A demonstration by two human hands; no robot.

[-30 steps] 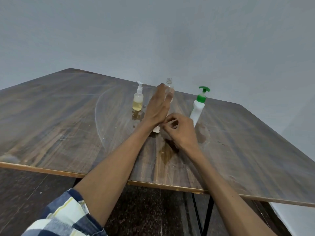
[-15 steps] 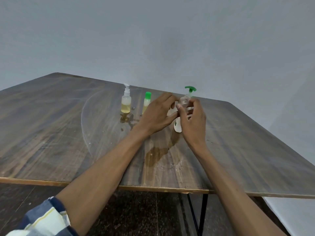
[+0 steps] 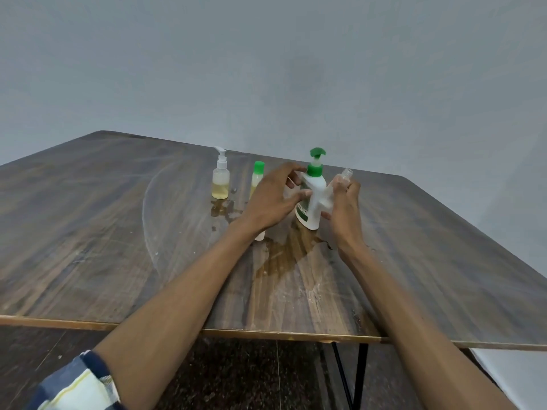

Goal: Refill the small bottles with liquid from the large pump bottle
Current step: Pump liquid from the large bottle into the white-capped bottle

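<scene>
The large white pump bottle (image 3: 313, 202) with a green pump head stands slightly tilted on the wooden table (image 3: 88, 232), past the middle. My left hand (image 3: 270, 201) grips its left side, thumb across the front. My right hand (image 3: 343, 210) is pressed against its right side and holds a small clear uncapped bottle (image 3: 346, 174), whose open neck sticks up above the fingers. A small clear pump bottle (image 3: 220, 183), part full of yellow liquid, stands to the left. Beside it is a small green-capped bottle (image 3: 257, 176), partly hidden by my left hand.
A yellowish puddle (image 3: 284, 257) spreads on the table in front of the large bottle, with smaller wet spots (image 3: 220, 208) near the small pump bottle. A small white piece (image 3: 260, 236) lies under my left wrist. The table's near edge (image 3: 266, 334) runs below my forearms.
The right hand has carried the small clear bottle from the front of the large pump bottle to its right side. The left hand has closed around the large bottle. The view shifted slightly.
</scene>
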